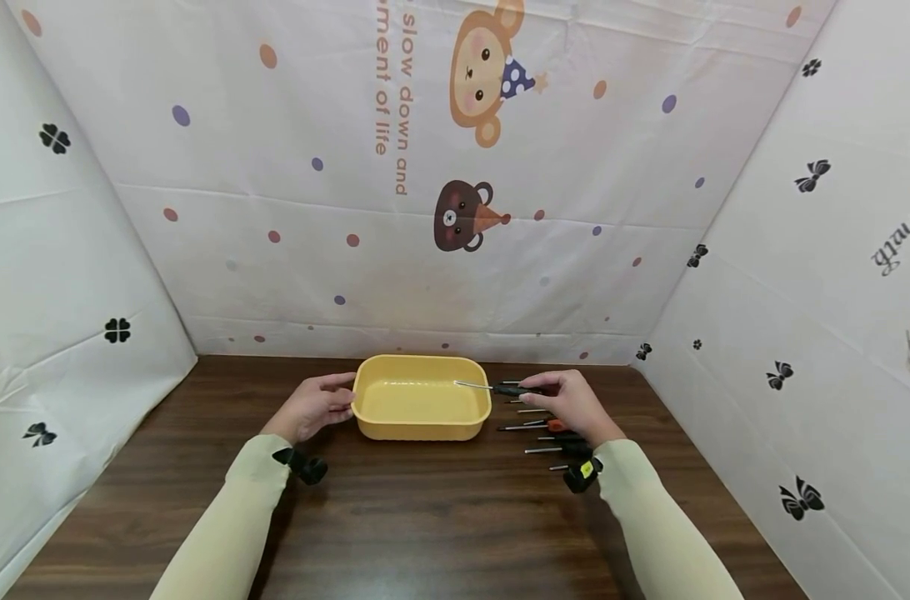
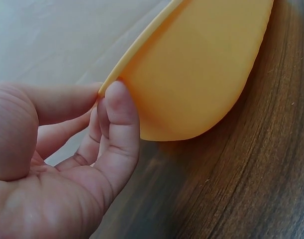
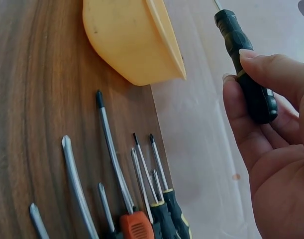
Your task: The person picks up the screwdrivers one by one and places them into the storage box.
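Note:
A yellow plastic basin (image 1: 421,430) stands on the dark wooden table. At its left end my left hand (image 1: 317,408) pinches the rim between thumb and fingers, seen close up in the left wrist view on the basin (image 2: 196,74). My right hand (image 1: 571,404) holds a black-handled screwdriver (image 3: 247,74) by the handle, thumb on one side and fingers on the other. In the head view its thin metal shaft points left, over the basin's right end. Below that hand lie several more screwdrivers, one with an orange handle (image 3: 137,226).
The loose screwdrivers lie in a rough column right of the basin, shafts pointing left; my right hand and wrist hide some handles. A patterned white cloth (image 1: 395,275) rises behind the table (image 1: 425,517), with more cloth at both sides.

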`<state>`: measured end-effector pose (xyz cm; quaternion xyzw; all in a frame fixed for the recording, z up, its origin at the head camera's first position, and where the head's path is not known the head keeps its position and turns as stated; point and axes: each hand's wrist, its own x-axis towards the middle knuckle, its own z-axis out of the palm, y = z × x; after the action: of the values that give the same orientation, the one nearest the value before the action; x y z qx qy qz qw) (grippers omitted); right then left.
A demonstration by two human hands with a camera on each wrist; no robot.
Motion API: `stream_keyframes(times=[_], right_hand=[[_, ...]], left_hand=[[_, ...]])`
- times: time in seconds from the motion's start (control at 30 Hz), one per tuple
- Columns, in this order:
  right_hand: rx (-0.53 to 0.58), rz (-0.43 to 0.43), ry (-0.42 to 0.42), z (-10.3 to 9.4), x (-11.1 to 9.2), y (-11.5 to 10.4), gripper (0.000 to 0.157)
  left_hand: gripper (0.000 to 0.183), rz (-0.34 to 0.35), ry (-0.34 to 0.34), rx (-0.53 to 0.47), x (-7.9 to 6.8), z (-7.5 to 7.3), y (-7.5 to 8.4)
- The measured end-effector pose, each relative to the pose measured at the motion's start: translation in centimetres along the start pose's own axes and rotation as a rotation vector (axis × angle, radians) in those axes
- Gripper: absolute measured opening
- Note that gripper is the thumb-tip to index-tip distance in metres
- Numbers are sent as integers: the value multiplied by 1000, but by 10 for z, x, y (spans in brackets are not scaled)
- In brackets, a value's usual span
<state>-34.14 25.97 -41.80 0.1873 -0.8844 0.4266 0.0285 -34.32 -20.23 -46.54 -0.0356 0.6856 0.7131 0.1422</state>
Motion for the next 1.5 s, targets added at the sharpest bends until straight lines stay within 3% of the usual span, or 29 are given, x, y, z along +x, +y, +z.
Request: stream_keyframes(times=[0.23,0.83,1.23,1.5], right_hand=[[-27,7,-8,8,13,-9,23],[37,76,-62,39,43,-17,21],[8,48,-61,53,57,-22,20],[-8,51,-69,59,67,-23,18]], left_hand=[[63,7,-8,-9,0,-2,-1],[67,35,-28,10,0,-3,-4],[66,81,-94,-3,-1,-7,-5],[65,68,-85,-6,-1,-8,-5]])
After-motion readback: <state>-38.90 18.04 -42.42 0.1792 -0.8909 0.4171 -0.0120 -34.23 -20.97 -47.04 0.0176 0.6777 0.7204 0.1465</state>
